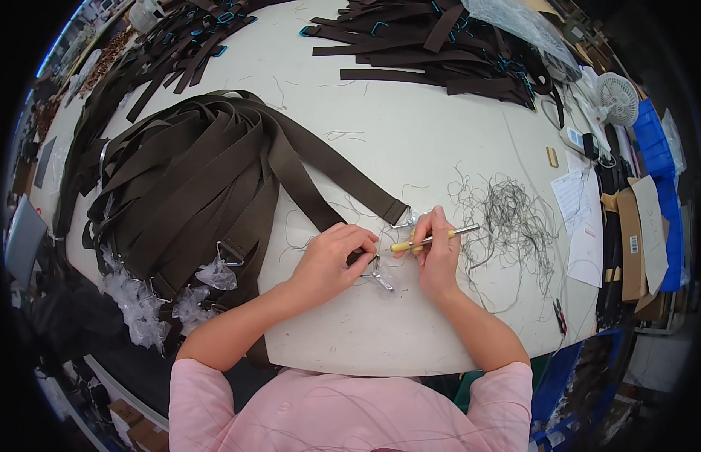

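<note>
My left hand (pixel 328 260) is closed in a pinch on the end of a dark brown webbing strap (pixel 309 192). Beside those fingertips, a metal buckle (pixel 380 277) partly wrapped in clear plastic lies at the strap's end. My right hand (pixel 438 264) grips a slim tool with a yellow handle (pixel 401 246) and a grey metal rod, its left end pointing at the strap end. What kind of tool it is, I cannot tell. Just beyond my hands rests another strap end (pixel 384 202), with a metal ring and plastic wrap.
To the left, a large heap of brown straps (pixel 192 181) hangs over the table edge with plastic-wrapped buckles. More straps (pixel 433 45) lie at the back. Loose thread (pixel 508 218) is tangled at right, near small snips (pixel 560 316), papers (pixel 580 203) and a white fan (pixel 618 98).
</note>
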`<state>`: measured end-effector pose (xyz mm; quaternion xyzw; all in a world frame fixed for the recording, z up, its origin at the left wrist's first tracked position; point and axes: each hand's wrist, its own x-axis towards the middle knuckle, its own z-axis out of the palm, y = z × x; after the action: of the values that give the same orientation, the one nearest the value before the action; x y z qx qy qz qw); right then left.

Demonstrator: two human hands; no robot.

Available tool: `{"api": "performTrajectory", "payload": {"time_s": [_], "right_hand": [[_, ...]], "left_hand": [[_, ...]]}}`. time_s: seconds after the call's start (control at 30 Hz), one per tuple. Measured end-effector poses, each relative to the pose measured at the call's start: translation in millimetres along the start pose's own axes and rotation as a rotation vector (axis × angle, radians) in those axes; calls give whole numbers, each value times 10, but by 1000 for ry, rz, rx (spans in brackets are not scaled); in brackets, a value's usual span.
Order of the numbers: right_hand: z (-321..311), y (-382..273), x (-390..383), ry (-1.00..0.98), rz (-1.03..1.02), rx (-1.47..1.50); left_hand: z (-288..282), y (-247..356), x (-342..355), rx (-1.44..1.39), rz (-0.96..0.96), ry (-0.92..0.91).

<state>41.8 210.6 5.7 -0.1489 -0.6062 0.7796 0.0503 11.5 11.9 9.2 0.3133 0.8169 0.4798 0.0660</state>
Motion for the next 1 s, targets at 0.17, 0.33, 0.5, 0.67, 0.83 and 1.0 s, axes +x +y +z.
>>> {"api": "performTrajectory", "payload": {"time_s": [0.17,0.33,0.5,0.67,0.83,1.0], "right_hand": [[37,16,-53,-38,-29,-143],[-14,55,-44,-100,-4,-163],[17,43,-47,-126,-9,-195],[6,48,-38,-128,-15,-216],[1,67,-28,-140,-20,-214],[10,55,-38,-138,-8,-199]], "left_hand": [[30,4,-43,126,58,71],[45,7,-52,183,101,102],[45,3,-61,201,93,103],[33,26,-46,207,81,92],[41,9,-46,209,84,97],[51,13,-42,199,93,108]]}}
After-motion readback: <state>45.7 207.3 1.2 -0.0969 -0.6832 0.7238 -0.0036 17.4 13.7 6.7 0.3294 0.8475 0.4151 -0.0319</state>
